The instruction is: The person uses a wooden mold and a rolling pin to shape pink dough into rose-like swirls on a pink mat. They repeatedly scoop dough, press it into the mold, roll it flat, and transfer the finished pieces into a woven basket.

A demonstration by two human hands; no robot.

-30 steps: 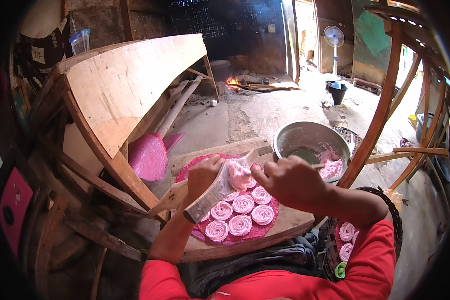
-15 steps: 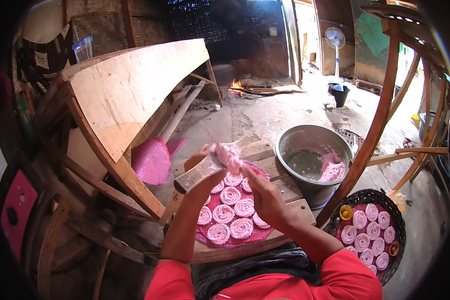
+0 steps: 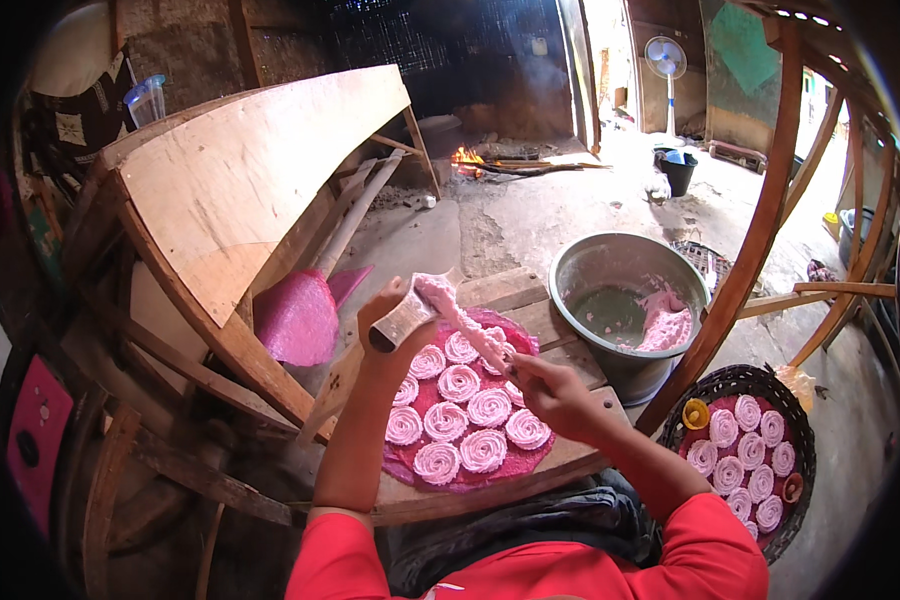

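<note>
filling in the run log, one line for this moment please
left hand: holds wooden tool | right hand: at lower end of pink dough | below: pink swirls on pink sheet

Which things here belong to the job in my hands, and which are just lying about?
Part of the work:
wooden tool in the left hand
pink-coated utensil in the right hand
pink swirls on the mat
grey basin with pink paste
basket of swirls

Apparently just around:
standing fan
black bucket
blue-lidded container

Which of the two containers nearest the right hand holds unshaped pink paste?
The grey-green basin: pink paste clings to its right side, while the black woven basket holds shaped pink swirls.
</note>
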